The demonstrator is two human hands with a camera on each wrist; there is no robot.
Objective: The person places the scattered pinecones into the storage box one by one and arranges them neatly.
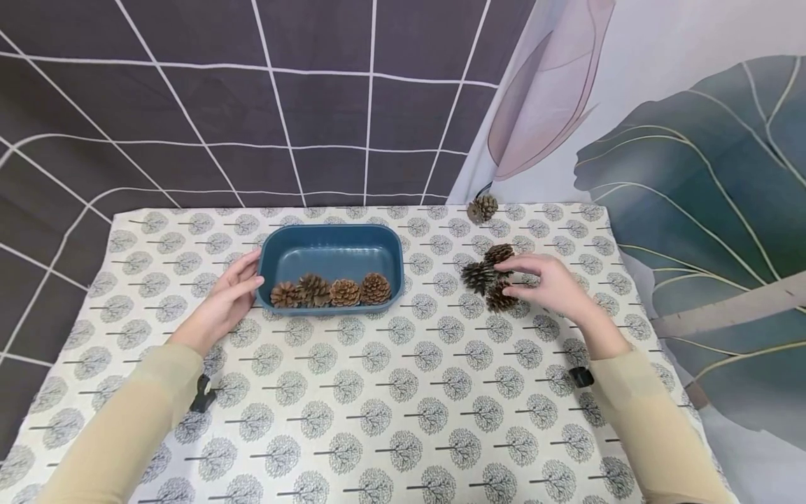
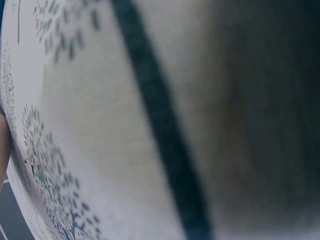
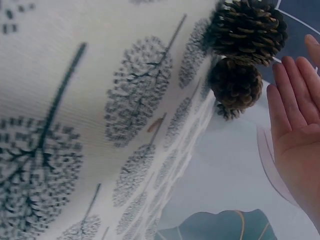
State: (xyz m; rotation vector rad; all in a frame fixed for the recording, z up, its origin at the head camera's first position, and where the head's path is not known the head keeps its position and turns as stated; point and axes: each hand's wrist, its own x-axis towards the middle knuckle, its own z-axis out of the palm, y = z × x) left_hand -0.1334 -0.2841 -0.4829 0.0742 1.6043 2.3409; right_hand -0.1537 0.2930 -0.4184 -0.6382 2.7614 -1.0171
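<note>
My left hand [image 1: 229,297] rests against the left end of a blue rectangular basin [image 1: 330,311], its thumb and fingertips at the wall. Inside the basin, several brown pine cones [image 1: 345,292] lie in a row along the near side. My right hand [image 1: 548,280] is beside a small group of darker pine cones [image 1: 478,277] on the cloth, thumb and fingers apart. In the right wrist view, the straight fingers [image 3: 295,95] are near two pine cones [image 3: 236,82], and I cannot tell whether they touch. The left wrist view shows mostly blurred cloth.
Another pine cone [image 1: 483,208] lies at the table's back edge, beyond the group. A white cloth [image 1: 378,448] printed with trees covers the table. Dark tiled fabric [image 1: 315,105] hangs behind, and a leaf-printed curtain [image 1: 705,210] hangs at the right.
</note>
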